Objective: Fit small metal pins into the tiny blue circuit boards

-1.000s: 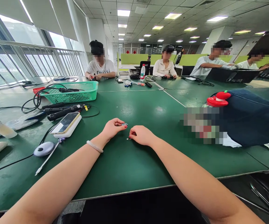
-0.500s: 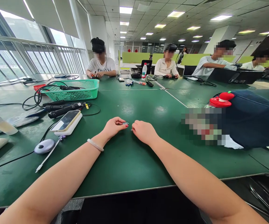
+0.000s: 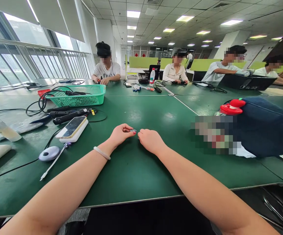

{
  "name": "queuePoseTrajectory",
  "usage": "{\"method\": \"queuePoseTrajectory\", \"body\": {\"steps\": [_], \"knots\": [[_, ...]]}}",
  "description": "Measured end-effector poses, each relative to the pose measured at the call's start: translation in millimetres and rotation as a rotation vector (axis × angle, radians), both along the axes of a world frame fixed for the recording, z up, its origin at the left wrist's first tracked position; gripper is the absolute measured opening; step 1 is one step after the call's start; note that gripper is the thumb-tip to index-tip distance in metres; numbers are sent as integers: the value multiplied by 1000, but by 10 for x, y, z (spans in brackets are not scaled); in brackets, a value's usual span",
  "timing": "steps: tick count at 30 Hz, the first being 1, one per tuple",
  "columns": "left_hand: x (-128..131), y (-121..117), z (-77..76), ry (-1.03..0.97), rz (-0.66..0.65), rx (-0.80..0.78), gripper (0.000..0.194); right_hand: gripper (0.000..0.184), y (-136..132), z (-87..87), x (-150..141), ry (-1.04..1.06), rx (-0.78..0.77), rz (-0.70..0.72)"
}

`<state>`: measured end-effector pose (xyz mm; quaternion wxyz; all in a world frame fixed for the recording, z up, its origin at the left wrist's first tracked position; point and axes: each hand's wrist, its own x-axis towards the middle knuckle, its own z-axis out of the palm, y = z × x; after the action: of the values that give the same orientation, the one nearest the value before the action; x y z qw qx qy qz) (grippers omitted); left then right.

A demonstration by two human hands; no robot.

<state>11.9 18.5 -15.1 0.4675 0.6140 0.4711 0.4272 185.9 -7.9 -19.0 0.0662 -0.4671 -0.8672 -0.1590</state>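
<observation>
My left hand [image 3: 122, 134] is closed in a pinch on a small silvery metal piece [image 3: 133, 131], too small to name. Just to its right, my right hand [image 3: 150, 139] is closed, its fingertips turned toward the left ones with a narrow gap between. A tiny bit of metal shows under the right fingers, but the rest is hidden. Both hands are over the green table [image 3: 131, 176], close to its surface. A pale bangle [image 3: 102, 152] circles my left wrist.
Left of my hands are a phone [image 3: 74, 126] on a white case, a purple round gadget [image 3: 49, 153], black tools [image 3: 70, 116], a green basket [image 3: 82, 98] and a bottle [image 3: 4, 130]. A dark blue bag [image 3: 269, 127] lies at right. Several people sit across the table.
My right hand has moved slightly left, closer to the left fingertips. The view has shifted a little; both hands keep their closed grip.
</observation>
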Motion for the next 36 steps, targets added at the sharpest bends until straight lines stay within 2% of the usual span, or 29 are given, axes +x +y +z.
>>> {"method": "queuePoseTrajectory", "body": {"steps": [4, 7, 9, 17, 21, 31, 36], "knots": [[-2, 18, -22, 28, 4, 15, 33, 21, 94, -24, 14, 66, 44, -128], [0, 19, -21, 35, 4, 21, 33, 22, 166, -41, 56, 124, -2, -251], [0, 16, -16, 41, 7, 22, 33, 21, 187, -45, 80, 142, -38, -275], [-14, 20, -35, 28, -13, 31, 33, 18, 187, -75, 89, 360, -81, -248], [-18, 24, -43, 30, -19, 23, 32, 23, 212, -104, 121, 457, -125, -217], [-27, 56, -92, 67, -24, 32, 33, 26, 227, -95, 201, 510, -282, -174], [-30, 58, -112, 77, -44, 28, 33, 19, 190, -33, 229, 475, -260, -253]]}}
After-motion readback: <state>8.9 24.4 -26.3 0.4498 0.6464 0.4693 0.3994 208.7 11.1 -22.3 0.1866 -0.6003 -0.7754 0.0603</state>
